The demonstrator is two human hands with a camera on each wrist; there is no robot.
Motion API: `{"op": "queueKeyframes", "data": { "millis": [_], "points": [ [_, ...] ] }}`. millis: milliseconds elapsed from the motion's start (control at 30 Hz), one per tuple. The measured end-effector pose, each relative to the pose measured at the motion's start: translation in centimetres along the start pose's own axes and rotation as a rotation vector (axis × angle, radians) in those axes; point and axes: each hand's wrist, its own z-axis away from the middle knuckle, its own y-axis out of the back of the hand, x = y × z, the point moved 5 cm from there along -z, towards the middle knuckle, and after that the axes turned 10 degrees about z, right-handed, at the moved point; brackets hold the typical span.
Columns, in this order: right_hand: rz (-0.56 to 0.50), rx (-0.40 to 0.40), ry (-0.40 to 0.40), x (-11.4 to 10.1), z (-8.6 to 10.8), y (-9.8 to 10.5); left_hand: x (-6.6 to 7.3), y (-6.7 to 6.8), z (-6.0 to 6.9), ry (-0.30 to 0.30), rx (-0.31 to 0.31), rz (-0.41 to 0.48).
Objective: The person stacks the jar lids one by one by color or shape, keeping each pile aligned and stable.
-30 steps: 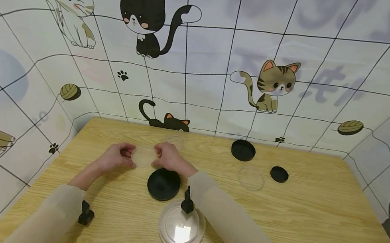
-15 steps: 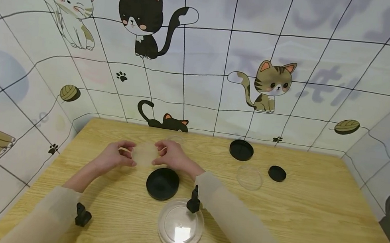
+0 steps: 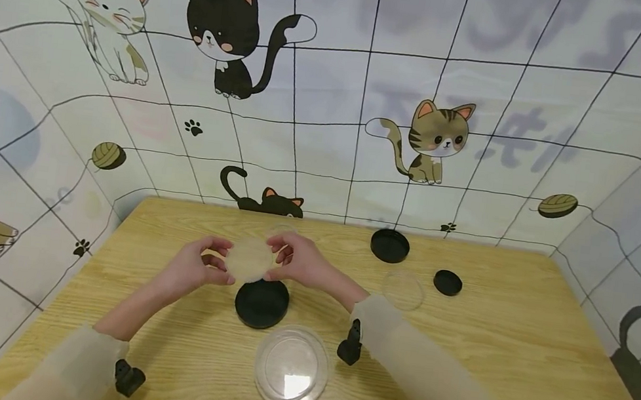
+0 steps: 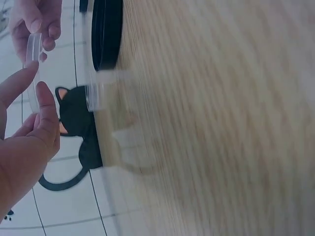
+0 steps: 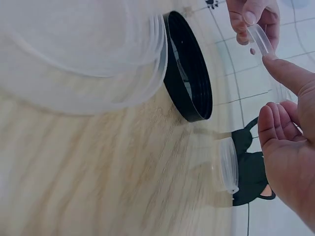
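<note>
A round clear plastic lid (image 3: 248, 259) is raised off the table between both hands. My left hand (image 3: 194, 263) pinches its left edge with thumb and fingers. At its right edge, my right hand (image 3: 303, 263) grips it the same way. The left wrist view shows the lid (image 4: 34, 49) nearly edge-on, above table level. Just below the hands lies a round black lid (image 3: 262, 303), its raised rim facing up. Nearer the front sits a larger clear round lid or stack of lids (image 3: 290, 381), reflecting light.
Behind the right hand, another clear lid (image 3: 283, 229) stands at the back, partly hidden. To the right on the wooden table (image 3: 487, 351) are a black lid (image 3: 390, 245), a clear lid (image 3: 403, 290) and a smaller black lid (image 3: 447, 282). A cat-print cloth (image 3: 332, 96) hangs behind.
Both hands have lifted the clear lid and brought it slightly right, toward the black lid. The view has shifted a little; the other lids lie as before.
</note>
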Motion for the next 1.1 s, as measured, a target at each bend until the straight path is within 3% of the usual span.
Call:
{"op": "queueKeyframes", "data": {
  "millis": [267, 633, 833, 1100],
  "points": [
    [-0.009, -0.033, -0.011, 0.5, 5.0, 0.8, 0.8, -4.0, 2.3, -0.001, -0.036, -0.024],
    [-0.006, -0.071, -0.025, 1.3, 11.9, -0.8, 0.1, -9.0, 6.2, -0.057, -0.181, 0.036],
    [0.001, -0.099, -0.028, 1.4, 13.9, -1.9, -0.7, -10.5, 7.5, -0.060, -0.210, 0.014],
    [0.086, -0.067, 0.018, 1.1, 14.7, -1.9, -1.0, -11.2, 7.9, -0.082, -0.207, -0.060]
  ]
}}
